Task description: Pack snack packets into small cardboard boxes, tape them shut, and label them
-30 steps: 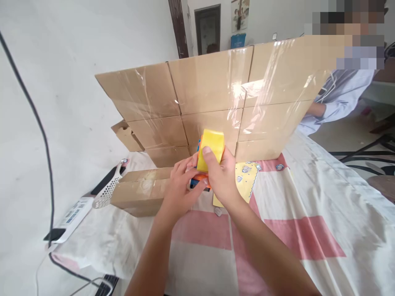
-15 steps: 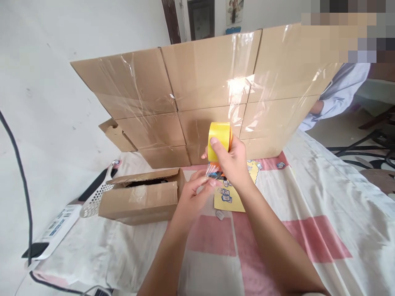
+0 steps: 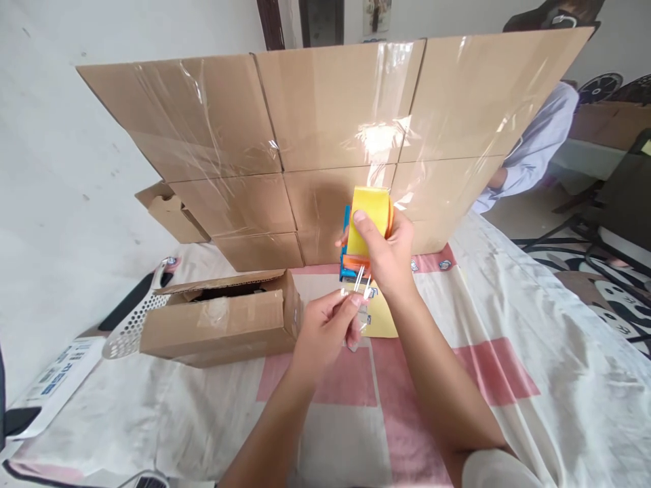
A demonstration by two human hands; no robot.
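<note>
A wall of stacked cardboard boxes (image 3: 325, 135), faced with clear tape, fills the upper half of the frame from left to right. Below it a white cloth with pink squares (image 3: 508, 379) covers the table across the lower half. At lower left of centre lies a small cardboard box (image 3: 218, 325) on the cloth, its top flaps partly raised and a strip of tape on its near side. A white perforated scoop (image 3: 129, 332) rests just beside the left end of that box. A yellow printed card (image 3: 384, 318) lies on the cloth near centre, partly hidden by the hands. At the right edge, behind the wall of boxes, another person's pale blue sleeve (image 3: 534, 149) shows.

At centre the right hand (image 3: 391, 261) grips a tape dispenser (image 3: 356, 261) carrying a yellow tape roll (image 3: 369, 220); its fingers (image 3: 362, 220) are closed over the roll, thumb on the front. The dispenser is held clear of the cloth, in front of the lower boxes. Just below it the left hand (image 3: 330, 332) has its fingers (image 3: 353, 305) pinched shut on the free end of clear tape (image 3: 361, 291), which runs up to the dispenser.
</note>
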